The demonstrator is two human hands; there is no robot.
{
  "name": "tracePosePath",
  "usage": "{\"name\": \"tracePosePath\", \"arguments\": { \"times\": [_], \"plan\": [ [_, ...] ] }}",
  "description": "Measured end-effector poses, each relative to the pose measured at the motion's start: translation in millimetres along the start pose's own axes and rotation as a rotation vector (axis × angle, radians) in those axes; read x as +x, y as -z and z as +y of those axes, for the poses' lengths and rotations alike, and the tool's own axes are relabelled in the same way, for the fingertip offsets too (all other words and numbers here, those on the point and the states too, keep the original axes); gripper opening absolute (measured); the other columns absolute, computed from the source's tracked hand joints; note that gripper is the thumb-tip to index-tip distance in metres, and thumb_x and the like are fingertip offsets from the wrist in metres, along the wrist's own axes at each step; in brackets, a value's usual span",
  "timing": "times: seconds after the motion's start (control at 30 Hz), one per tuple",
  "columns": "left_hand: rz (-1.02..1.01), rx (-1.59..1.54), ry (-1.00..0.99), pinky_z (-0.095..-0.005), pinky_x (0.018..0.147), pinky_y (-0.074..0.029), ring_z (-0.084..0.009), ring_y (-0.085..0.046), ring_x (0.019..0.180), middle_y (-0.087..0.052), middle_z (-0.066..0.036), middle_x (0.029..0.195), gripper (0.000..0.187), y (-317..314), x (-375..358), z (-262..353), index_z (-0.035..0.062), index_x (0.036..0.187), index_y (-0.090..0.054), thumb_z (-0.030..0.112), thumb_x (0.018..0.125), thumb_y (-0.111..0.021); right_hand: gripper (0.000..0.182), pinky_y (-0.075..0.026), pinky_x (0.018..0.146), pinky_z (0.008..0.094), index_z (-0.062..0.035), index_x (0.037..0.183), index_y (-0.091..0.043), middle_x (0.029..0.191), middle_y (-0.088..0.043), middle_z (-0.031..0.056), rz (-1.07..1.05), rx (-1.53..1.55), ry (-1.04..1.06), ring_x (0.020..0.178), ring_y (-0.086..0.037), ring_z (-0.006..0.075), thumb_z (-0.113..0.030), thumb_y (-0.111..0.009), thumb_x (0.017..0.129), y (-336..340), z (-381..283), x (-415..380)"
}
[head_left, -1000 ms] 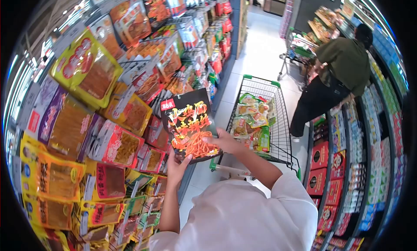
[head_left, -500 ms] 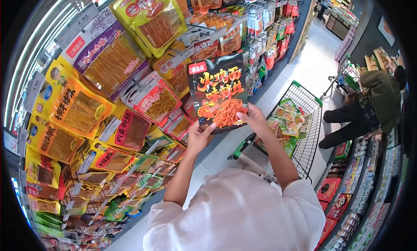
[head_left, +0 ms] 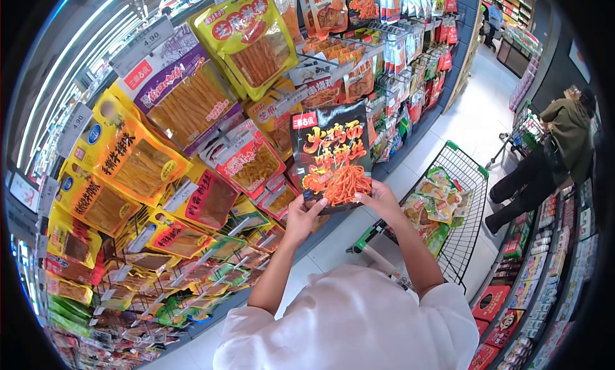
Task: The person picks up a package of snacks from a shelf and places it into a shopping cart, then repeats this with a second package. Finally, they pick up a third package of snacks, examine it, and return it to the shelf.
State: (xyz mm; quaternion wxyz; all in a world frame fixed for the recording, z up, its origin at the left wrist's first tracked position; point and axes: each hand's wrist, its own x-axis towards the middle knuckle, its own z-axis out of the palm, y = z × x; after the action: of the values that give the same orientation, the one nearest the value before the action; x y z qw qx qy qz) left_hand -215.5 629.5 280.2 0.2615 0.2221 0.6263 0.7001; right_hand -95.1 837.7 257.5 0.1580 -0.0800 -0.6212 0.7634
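A black snack packet (head_left: 333,155) with yellow and red lettering and a picture of orange-red strips is held upright, its front towards the camera. My left hand (head_left: 303,217) grips its lower left corner, thumb over the front. At the lower right corner my right hand (head_left: 380,202) pinches the packet, thumb also on the front. Behind and left of the packet hang a red and white snack packet (head_left: 246,157) and a yellow-green one (head_left: 248,44).
A rack with many hanging packets and price tags (head_left: 146,44) fills the left. Right of my arms stands a wire shopping cart (head_left: 471,210) holding several packets (head_left: 437,197). Another person (head_left: 556,152) stands beyond it, near low shelves (head_left: 528,267).
The view has shifted, so rack, cart and packet appear further right and lower. The other person's arms and legs have changed position slightly. Both hands keep their hold on the packet.
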Motion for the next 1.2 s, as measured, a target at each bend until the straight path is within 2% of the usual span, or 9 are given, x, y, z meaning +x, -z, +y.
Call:
{"name": "tracePosePath", "arguments": {
  "times": [0.3,0.57,0.77,0.83,0.97,1.0,1.07,1.17,1.2],
  "plan": [
    [-0.016,-0.003,0.029,-0.0216,0.068,-0.047,-0.0039,-0.059,0.077,-0.068,0.001,0.090,0.013,-4,-5,4,0.0009,0.102,-0.064,0.006,0.090,-0.068,0.035,-0.050,0.086,0.0267,0.0021,0.119,-0.060,0.109,-0.068,0.0043,-0.045,0.015,-0.045,0.096,-0.061,0.0087,-0.011,-0.071,0.088,-2,-2,-2],
    [0.015,0.057,0.043,-0.0196,0.057,-0.038,-0.0004,-0.048,0.065,-0.060,0.008,0.075,0.013,-15,-8,4,0.0023,0.095,-0.065,0.010,0.088,-0.073,0.035,-0.049,0.086,0.0287,0.0011,0.114,-0.064,0.104,-0.069,0.0032,-0.007,-0.017,0.029,0.094,-0.061,0.0096,-0.020,-0.073,0.088,7,18,-4],
    [-0.071,0.202,0.049,-0.0205,0.056,-0.036,-0.0011,-0.047,0.064,-0.058,0.007,0.073,0.012,-29,1,-42,0.0047,0.095,-0.063,0.014,0.091,-0.070,0.036,-0.050,0.078,0.0263,0.0014,0.115,-0.062,0.093,-0.069,0.0014,0.105,-0.355,0.092,0.085,-0.060,0.0064,-0.020,-0.073,0.088,43,52,-19],
    [-0.182,0.100,0.051,-0.0204,0.062,-0.043,-0.0028,-0.054,0.067,-0.063,0.004,0.076,0.016,-32,7,-91,0.0045,0.098,-0.062,0.018,0.092,-0.069,0.037,-0.050,0.076,0.0267,0.0010,0.114,-0.062,0.090,-0.069,0.0013,0.180,-0.427,0.074,0.082,-0.059,0.0061,-0.024,-0.073,0.088,59,69,-39],
    [-0.333,0.199,0.271,-0.0205,0.059,-0.042,-0.0035,-0.055,0.067,-0.063,0.004,0.076,0.019,-41,-14,-166,0.0029,0.099,-0.066,0.020,0.092,-0.070,0.039,-0.048,0.067,0.0322,-0.0024,0.116,-0.062,0.078,-0.066,0.0116,0.284,-0.579,-0.152,0.067,-0.058,0.0166,-0.030,-0.069,0.090,72,75,-104],
    [-0.346,0.206,0.317,-0.0208,0.057,-0.041,-0.0035,-0.054,0.067,-0.063,0.005,0.075,0.019,-49,-17,-178,0.0026,0.098,-0.067,0.020,0.091,-0.070,0.039,-0.048,0.067,0.0329,-0.0025,0.116,-0.062,0.078,-0.065,0.0133,0.335,-0.565,-0.106,0.066,-0.057,0.0182,-0.031,-0.069,0.089,76,86,-120],
    [-0.458,0.262,0.282,-0.0213,0.055,-0.040,-0.0031,-0.054,0.066,-0.062,0.006,0.075,0.020,-62,-20,-192,0.0016,0.095,-0.069,0.021,0.091,-0.071,0.041,-0.047,0.065,0.0341,-0.0027,0.116,-0.062,0.077,-0.063,0.0167,0.436,-0.535,-0.026,0.065,-0.056,0.0212,-0.033,-0.068,0.089,81,111,-154],
    [-0.606,0.529,0.167,-0.0244,0.057,-0.041,-0.0093,-0.059,0.063,-0.067,0.000,0.075,0.019,-77,-25,-192,0.0064,0.090,-0.073,0.025,0.088,-0.073,0.042,-0.047,0.066,0.0347,-0.0028,0.117,-0.062,0.078,-0.064,0.0177,0.529,-0.475,-0.134,0.065,-0.055,0.0208,-0.034,-0.068,0.090,81,110,-198],
    [-0.651,0.644,0.093,-0.0259,0.060,-0.042,-0.0117,-0.060,0.062,-0.068,-0.002,0.075,0.019,-87,-26,-176,0.0084,0.089,-0.073,0.027,0.087,-0.074,0.036,-0.047,0.066,0.0363,-0.0025,0.112,-0.063,0.078,-0.064,0.0189,0.582,-0.527,-0.190,0.066,-0.059,0.0258,-0.032,-0.066,0.091,78,111,-209]
  ]
}}
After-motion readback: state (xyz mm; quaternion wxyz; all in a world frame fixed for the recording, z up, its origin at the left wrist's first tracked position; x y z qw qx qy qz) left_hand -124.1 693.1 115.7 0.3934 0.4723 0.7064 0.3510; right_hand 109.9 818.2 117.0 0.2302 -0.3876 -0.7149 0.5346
